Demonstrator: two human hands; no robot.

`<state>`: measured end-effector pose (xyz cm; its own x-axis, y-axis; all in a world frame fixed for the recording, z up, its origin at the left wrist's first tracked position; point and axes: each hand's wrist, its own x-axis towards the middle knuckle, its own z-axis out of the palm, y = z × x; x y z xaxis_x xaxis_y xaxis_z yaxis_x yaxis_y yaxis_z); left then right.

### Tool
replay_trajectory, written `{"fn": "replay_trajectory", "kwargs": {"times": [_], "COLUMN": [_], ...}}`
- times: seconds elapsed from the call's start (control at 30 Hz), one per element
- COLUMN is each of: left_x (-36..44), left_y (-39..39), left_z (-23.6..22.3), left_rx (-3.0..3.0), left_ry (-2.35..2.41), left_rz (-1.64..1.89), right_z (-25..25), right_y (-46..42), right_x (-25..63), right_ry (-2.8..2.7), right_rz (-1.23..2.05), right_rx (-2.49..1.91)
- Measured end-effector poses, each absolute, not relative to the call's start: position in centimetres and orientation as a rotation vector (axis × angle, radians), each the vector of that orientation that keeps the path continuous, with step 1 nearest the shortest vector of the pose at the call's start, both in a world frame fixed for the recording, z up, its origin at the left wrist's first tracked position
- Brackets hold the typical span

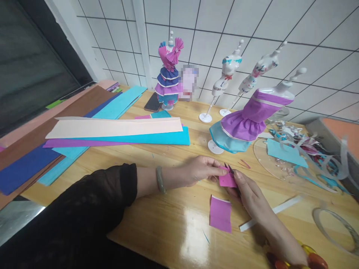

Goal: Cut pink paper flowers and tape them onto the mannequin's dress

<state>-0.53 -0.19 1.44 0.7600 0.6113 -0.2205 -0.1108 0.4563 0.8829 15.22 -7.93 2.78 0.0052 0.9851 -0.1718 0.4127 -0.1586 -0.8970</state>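
Between thumb and fingers, my left hand (200,170) pinches a small bright pink piece of crepe paper (227,181). Closed round a pair of small scissors (230,169) is my right hand (249,189); two dark blade tips stick up at the top edge of the pink piece, and the handles are hidden in the palm. Just below the hands, a purple-pink paper rectangle (220,215) with a white strip along its top lies flat on the wooden table (168,224). A white strip (272,213) passes under my right forearm.
Behind my hands stands a mini mannequin in a purple and blue dress (254,116). Another dressed mannequin (169,78) and two bare ones (226,76) stand near the tiled wall. Folded paper strips (117,127) cover the left; scraps (287,151) and a tape roll (333,228) lie right.
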Motion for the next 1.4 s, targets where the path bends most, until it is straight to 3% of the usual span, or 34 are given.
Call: {"fn": "replay_trajectory", "kwargs": {"times": [1.13,1.4], "left_x": [-0.4,-0.4], "left_y": [0.0,-0.3], "left_z": [1.3,1.7], "left_rx": [1.011,1.060], "left_ry": [0.557,0.490], "left_rz": [0.464,0.445], "right_z": [2.9,2.2], "right_y": [-7.7,-7.6], "right_x": [15.8,16.8], "right_ry": [-1.425,-1.265], "right_rz": [1.060,1.227], "right_rx": [-1.632,-1.475]}}
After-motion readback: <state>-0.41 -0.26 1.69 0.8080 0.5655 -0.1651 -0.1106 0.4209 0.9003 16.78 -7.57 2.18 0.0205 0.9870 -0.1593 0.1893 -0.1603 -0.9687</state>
